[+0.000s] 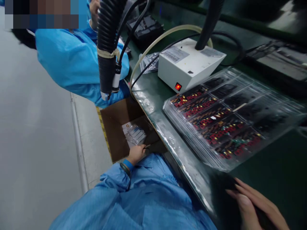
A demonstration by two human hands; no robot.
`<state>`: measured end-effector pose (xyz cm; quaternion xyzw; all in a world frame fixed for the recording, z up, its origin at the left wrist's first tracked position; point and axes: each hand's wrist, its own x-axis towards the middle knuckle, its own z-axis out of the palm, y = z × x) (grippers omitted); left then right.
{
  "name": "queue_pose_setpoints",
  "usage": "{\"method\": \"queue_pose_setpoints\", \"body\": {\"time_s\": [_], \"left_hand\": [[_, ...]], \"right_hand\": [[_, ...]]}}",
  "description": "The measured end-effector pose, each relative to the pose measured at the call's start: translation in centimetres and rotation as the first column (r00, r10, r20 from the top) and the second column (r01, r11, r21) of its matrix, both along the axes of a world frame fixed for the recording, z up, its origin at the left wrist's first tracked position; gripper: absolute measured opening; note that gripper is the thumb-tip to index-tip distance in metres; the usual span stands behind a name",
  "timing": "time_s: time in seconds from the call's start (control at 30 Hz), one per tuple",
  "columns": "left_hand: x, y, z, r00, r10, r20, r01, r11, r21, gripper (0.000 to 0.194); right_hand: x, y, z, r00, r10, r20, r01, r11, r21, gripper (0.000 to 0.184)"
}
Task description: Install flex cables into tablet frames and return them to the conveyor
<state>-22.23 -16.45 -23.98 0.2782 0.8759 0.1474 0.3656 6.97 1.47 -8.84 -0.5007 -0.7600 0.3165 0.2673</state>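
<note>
My left hand (pixel 137 154) is at the near edge of an open cardboard box (pixel 112 134) below the table's edge. Its fingers are curled, and a small thin dark thing shows at the fingertips, too small to name. Inside the box lies a clear plastic package (pixel 137 134) on white paper. At the lower right, my right hand (pixel 257 204) has its thumb and fingers around a blurred black object (pixel 224 193), just over the green table. Near it lies a stack of clear plastic trays (pixel 192 140), whose compartments hold small red and black electronic parts (pixel 216 118).
A white machine (pixel 189 64) with a lit red switch stands behind the trays. A black ribbed hose (pixel 107 38) hangs above the box. Beyond it sits a co-worker in a blue smock (pixel 69 60). The metal table edge (pixel 172 150) runs diagonally.
</note>
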Motion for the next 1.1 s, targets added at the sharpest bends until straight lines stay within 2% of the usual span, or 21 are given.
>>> {"method": "queue_pose_setpoints", "body": {"time_s": [0.1,0.17,0.27,0.33,0.47,0.57,0.67,0.73,0.77,0.8,0.9,1.0,1.1], "left_hand": [[0.4,0.0,0.2,0.996,0.093,0.015,-0.094,0.990,0.103,0.025],[0.6,0.3,0.7,0.983,0.180,0.036,-0.183,0.961,0.207,0.022],[0.8,0.9,2.2,0.947,0.294,0.132,-0.322,0.865,0.385,0.029],[1.0,1.3,4.0,0.915,0.310,0.258,-0.400,0.782,0.479,0.039],[1.6,2.0,9.0,0.809,0.166,0.564,-0.524,0.639,0.564,0.049],[2.4,2.9,12.8,0.727,0.019,0.687,-0.571,0.571,0.589,0.047],[3.8,4.2,15.4,0.586,-0.177,0.791,-0.606,0.552,0.573,0.040],[5.0,5.1,16.2,0.484,-0.287,0.827,-0.594,0.585,0.551,0.032],[5.5,5.5,16.4,0.481,-0.289,0.828,-0.580,0.603,0.547,0.030],[5.9,5.8,16.4,0.521,-0.248,0.816,-0.566,0.615,0.549,0.030],[6.2,6.4,15.5,0.680,-0.020,0.733,-0.584,0.590,0.557,0.040],[4.6,5.8,13.1,0.736,0.180,0.652,-0.630,0.533,0.564,0.044],[2.3,3.4,9.3,0.746,0.387,0.541,-0.662,0.510,0.549,0.047]], "right_hand": [[0.0,-0.7,0.9,0.997,0.017,-0.081,-0.019,1.000,-0.024,0.036],[-0.3,-1.3,1.6,0.996,-0.023,-0.089,0.016,0.997,-0.076,0.039],[-0.8,-1.9,2.6,0.974,-0.189,-0.124,0.162,0.966,-0.201,0.053],[-0.9,-2.2,3.0,0.939,-0.290,-0.185,0.237,0.935,-0.262,0.062],[0.7,-2.5,3.3,0.874,-0.398,-0.279,0.310,0.898,-0.312,0.059],[3.0,-3.0,3.1,0.843,-0.446,-0.300,0.357,0.882,-0.308,0.052],[4.9,-3.8,3.0,0.827,-0.497,-0.264,0.422,0.858,-0.293,0.046],[5.8,-4.2,3.0,0.813,-0.522,-0.256,0.452,0.845,-0.287,0.046],[6.0,-4.4,3.1,0.807,-0.531,-0.257,0.462,0.840,-0.285,0.046],[6.2,-4.5,3.2,0.803,-0.536,-0.258,0.467,0.837,-0.286,0.047],[6.6,-4.5,3.6,0.802,-0.550,-0.233,0.484,0.827,-0.287,0.048],[7.2,-4.1,3.1,0.858,-0.482,-0.180,0.438,0.867,-0.238,0.043],[7.7,-3.6,1.2,0.952,-0.263,-0.157,0.253,0.964,-0.078,0.039]]}}
